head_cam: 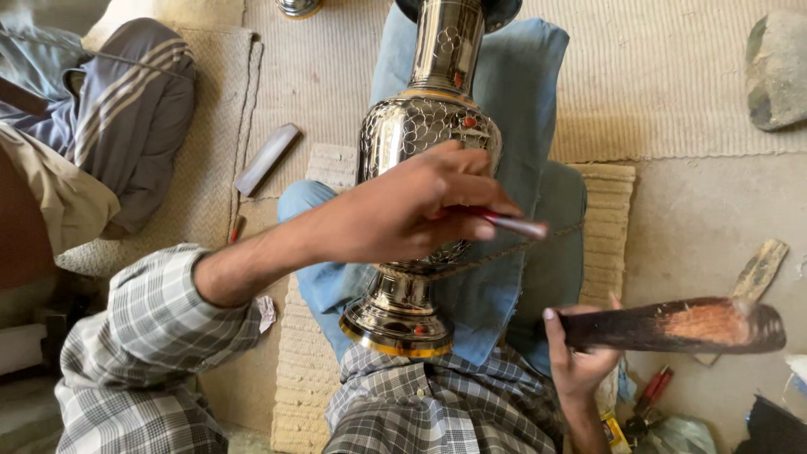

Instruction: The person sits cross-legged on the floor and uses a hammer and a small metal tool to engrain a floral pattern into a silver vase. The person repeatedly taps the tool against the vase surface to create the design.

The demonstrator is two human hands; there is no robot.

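Left hand [412, 206] pinched shut on thin red-handled tool [504, 223], tip held over engraved metal vase [420, 168] lying on the lap (blue jeans). Vase body looks mostly patterned already. Right hand [576, 357] gripping dark wooden paddle [672, 326], reddish patch at its end.

The tall polished metal vase [424, 134] shines silver, its body engraved with a net of flower-like outlines dotted with small red spots, and gold bands ring its shoulder and foot. It lies on blue trouser legs [513, 92]. The shirt sleeve [147, 336] is a grey-and-white check. The thin tool [513, 224] in the left hand [412, 206] is red with a silvery tip. The dark brown curved wooden piece [672, 326] in the right hand [576, 357] carries an orange-red patch. The woven floor mat [672, 92] is pale beige and ribbed. Another person's grey trousers [134, 101] have pale stripes.
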